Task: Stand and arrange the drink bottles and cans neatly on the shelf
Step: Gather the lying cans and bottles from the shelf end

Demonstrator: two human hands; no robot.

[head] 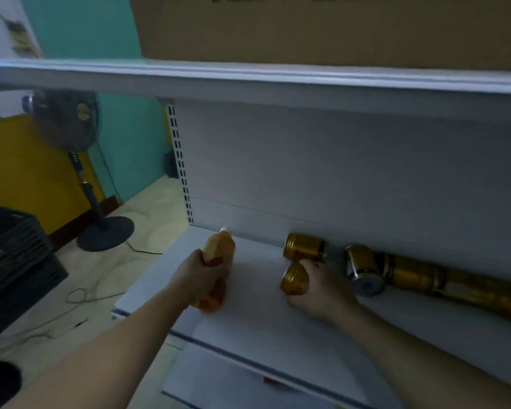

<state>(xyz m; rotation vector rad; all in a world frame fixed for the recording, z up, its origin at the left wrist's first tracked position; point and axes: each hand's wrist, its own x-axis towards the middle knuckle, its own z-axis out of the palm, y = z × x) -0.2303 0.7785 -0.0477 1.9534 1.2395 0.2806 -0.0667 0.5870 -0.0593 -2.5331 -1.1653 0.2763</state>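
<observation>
Two bare forearms reach in from the lower edge over the white shelf [263, 335], the left one stretched long and nearly straight. The left grip [199, 271] is curled tightly round the middle of an orange bottle [220, 246], which is tilted with its white cap toward the back panel at the shelf's left end. The right grip [319, 290], wrist bent, wraps round a tilted gold can [295, 280]. Just behind it a second can [306, 246] lies on its side, and further cans [410, 274] lie along the back to the right.
</observation>
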